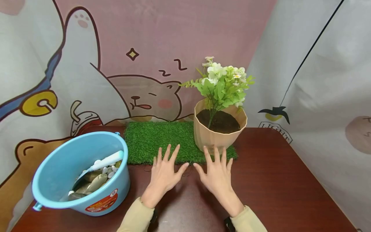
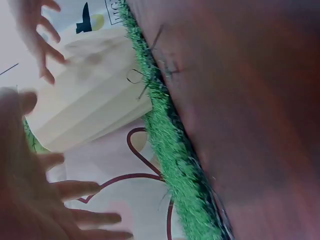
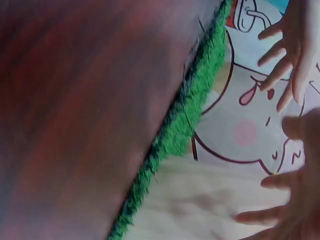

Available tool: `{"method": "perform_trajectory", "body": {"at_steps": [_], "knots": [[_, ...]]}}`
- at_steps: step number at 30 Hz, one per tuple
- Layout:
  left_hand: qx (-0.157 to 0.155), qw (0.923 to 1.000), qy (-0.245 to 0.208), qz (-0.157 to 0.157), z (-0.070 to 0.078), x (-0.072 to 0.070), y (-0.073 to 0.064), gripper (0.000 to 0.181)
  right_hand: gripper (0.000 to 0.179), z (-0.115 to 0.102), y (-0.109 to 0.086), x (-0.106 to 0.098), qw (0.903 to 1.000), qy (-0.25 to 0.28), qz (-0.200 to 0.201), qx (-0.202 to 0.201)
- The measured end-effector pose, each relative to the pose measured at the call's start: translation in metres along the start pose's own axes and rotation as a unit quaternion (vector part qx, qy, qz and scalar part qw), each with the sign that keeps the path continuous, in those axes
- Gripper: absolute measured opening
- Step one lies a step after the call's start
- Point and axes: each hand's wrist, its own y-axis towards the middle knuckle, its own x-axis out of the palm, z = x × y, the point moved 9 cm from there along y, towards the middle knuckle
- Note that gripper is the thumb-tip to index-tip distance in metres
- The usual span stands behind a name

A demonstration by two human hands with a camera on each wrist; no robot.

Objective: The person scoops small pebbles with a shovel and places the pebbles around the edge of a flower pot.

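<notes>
Flowerpot (image 1: 214,138), beige and ribbed, is standing at one o'clock from the hands on a grass mat (image 1: 156,141), holding dark soil (image 1: 229,124) and white flowers (image 1: 215,72). A person's left hand (image 1: 164,172) and right hand (image 1: 217,174) are spreading straight fingers, neither grasping anything; whether right fingertips are touching the pot cannot be told. The pot is looking stiff, smooth and probably weighty; opposite sides below the rim are offering the soundest hold. Delicate-looking flowers are hindering access from above. At nine o'clock, a blue bucket (image 1: 123,183) is containing stones (image 1: 97,183) and a trowel (image 1: 108,161).
</notes>
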Motion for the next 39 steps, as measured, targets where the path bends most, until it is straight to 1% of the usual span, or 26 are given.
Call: {"method": "perform_trajectory", "body": {"at_steps": [1, 3, 4, 6, 8, 10, 13, 16, 18, 22, 26, 29, 32, 36, 39], "knots": [[0.006, 0.9997, -0.012, 0.019, 0.003, -0.003, 0.004, 0.067, 0.064, 0.001, 0.002, -0.008, 0.9995, 0.007, 0.032, -0.006], [0.014, 0.998, -0.038, 0.048, 0.008, -0.009, 0.012, 0.06, 0.053, 0.005, 0.007, -0.025, 0.9951, 0.022, 0.096, -0.014], [0.017, 0.9967, -0.052, 0.059, 0.011, -0.012, 0.016, 0.057, 0.048, 0.009, 0.01, -0.033, 0.9917, 0.029, 0.124, -0.014], [0.015, 0.9943, -0.082, 0.066, 0.016, -0.016, 0.025, 0.053, 0.037, 0.018, 0.015, -0.049, 0.9841, 0.042, 0.172, -0.009], [0.006, 0.9921, -0.111, 0.059, 0.02, -0.018, 0.034, 0.05, 0.03, 0.03, 0.022, -0.063, 0.9779, 0.053, 0.202, 0.005], [-0.003, 0.9898, -0.135, 0.047, 0.024, -0.019, 0.044, 0.049, 0.026, 0.043, 0.029, -0.076, 0.9732, 0.059, 0.221, 0.027], [-0.018, 0.9861, -0.163, 0.029, 0.03, -0.018, 0.058, 0.047, 0.029, 0.065, 0.041, -0.089, 0.9702, 0.068, 0.223, 0.066], [-0.027, 0.9826, -0.182, 0.021, 0.037, -0.017, 0.072, 0.046, 0.037, 0.083, 0.055, -0.096, 0.9708, 0.075, 0.203, 0.104], [-0.033, 0.9804, -0.194, 0.017, 0.042, -0.016, 0.081, 0.046, 0.043, 0.093, 0.065, -0.098, 0.9735, 0.075, 0.178, 0.122], [-0.052, 0.9783, -0.2, 0.008, 0.05, -0.014, 0.097, 0.049, 0.054, 0.108, 0.082, -0.097, 0.9796, 0.067, 0.117, 0.149], [-0.064, 0.9778, -0.199, 0.005, 0.055, -0.013, 0.108, 0.057, 0.062, 0.118, 0.094, -0.092, 0.9813, 0.064, 0.064, 0.17], [-0.074, 0.9777, -0.196, 0.0, 0.057, -0.011, 0.114, 0.061, 0.066, 0.122, 0.101, -0.086, 0.9812, 0.071, 0.025, 0.178], [-0.077, 0.9783, -0.192, -0.008, 0.058, -0.009, 0.117, 0.062, 0.065, 0.123, 0.105, -0.08, 0.9804, 0.081, -0.005, 0.179], [-0.073, 0.977, -0.199, -0.019, 0.059, -0.005, 0.12, 0.063, 0.061, 0.126, 0.107, -0.079, 0.9785, 0.092, -0.023, 0.183], [-0.076, 0.9751, -0.207, -0.024, 0.059, -0.002, 0.121, 0.063, 0.062, 0.127, 0.108, -0.077, 0.9766, 0.1, -0.036, 0.187]]}}
